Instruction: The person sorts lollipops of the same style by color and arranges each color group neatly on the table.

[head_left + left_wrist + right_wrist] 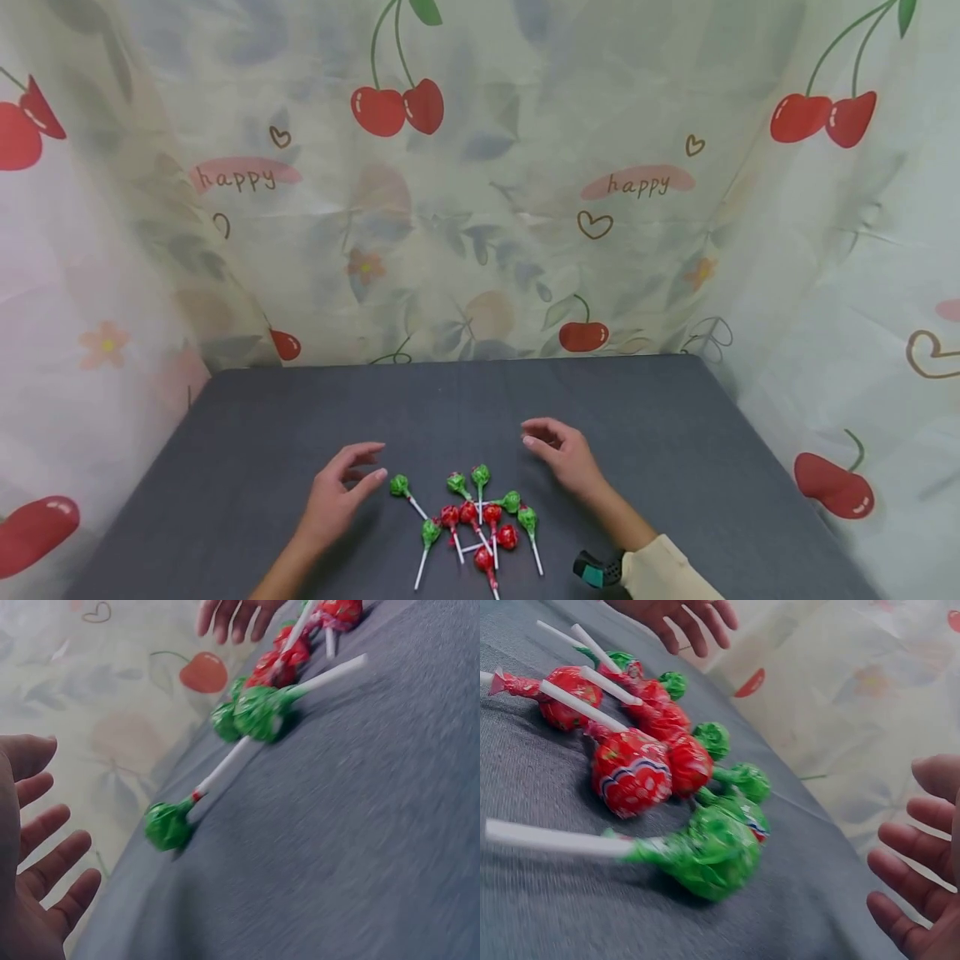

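Observation:
Several green and red wrapped lollipops lie loosely grouped on the dark table, among them a green lollipop at the group's left edge and a red lollipop near its right. My left hand hovers beside that left green lollipop, fingers loosely bent and holding nothing. Beyond the group to the right, my right hand is held over the table with relaxed fingers, also holding nothing. In the right wrist view a green lollipop lies nearest, its white stick pointing left. The left wrist view shows a green lollipop apart from the hand.
The dark cloth-covered table reaches back to a patterned curtain with cherries, which also hangs at both sides. A dark and teal band is at the right wrist, by a cream sleeve.

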The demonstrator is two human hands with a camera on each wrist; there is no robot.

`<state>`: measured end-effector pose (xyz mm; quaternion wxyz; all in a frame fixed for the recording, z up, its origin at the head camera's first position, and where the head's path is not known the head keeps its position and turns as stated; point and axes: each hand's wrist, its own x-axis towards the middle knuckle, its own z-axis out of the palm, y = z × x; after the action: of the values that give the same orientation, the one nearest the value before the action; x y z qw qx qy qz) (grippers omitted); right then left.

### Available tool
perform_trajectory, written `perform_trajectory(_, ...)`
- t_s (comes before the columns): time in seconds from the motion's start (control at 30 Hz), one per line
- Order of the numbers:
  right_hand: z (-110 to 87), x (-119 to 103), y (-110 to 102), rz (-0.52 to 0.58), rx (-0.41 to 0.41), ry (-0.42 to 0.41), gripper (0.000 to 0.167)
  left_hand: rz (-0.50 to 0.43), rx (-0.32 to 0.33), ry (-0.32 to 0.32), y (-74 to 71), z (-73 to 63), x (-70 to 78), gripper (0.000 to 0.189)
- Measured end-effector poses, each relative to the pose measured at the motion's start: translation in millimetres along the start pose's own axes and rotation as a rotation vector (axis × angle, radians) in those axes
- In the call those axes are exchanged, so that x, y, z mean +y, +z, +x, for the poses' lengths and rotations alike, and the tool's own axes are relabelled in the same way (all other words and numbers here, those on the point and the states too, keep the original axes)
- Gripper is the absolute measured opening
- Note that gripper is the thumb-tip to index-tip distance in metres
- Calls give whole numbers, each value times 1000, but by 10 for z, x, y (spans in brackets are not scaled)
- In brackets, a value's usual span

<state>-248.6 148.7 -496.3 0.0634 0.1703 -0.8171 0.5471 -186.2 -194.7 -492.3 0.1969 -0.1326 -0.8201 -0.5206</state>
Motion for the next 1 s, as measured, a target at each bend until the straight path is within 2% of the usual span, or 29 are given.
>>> perform_trajectory(0.13,64,106,141,-2,-56,43,24,-27,4,-10,80,-33,159,29)
perform_trajectory(0.23,100,135,232,-16,-114,57,25,-25,17,-22,137,-53,182,27)
perform_trajectory(0.3,117,142,287,-27,-149,57,25,-26,33,-29,188,-69,116,27)
perform_trajectory(0.4,142,144,354,-56,-190,43,24,-29,55,-42,273,-100,-80,28)
perform_trajectory(0.5,167,137,408,-84,-225,15,22,3,70,-49,342,-120,-258,27)
perform_trajectory(0.57,175,136,438,-106,-250,8,21,21,72,-56,368,-124,-326,27)
perform_trajectory(0.73,172,134,496,-142,-296,32,20,73,55,-72,400,-108,-361,27)
perform_trajectory(0.87,166,113,529,-163,-317,61,20,155,24,-91,403,-98,-359,27)
perform_trajectory(1.0,168,100,545,-184,-331,36,21,237,-7,-97,387,-94,-370,27)
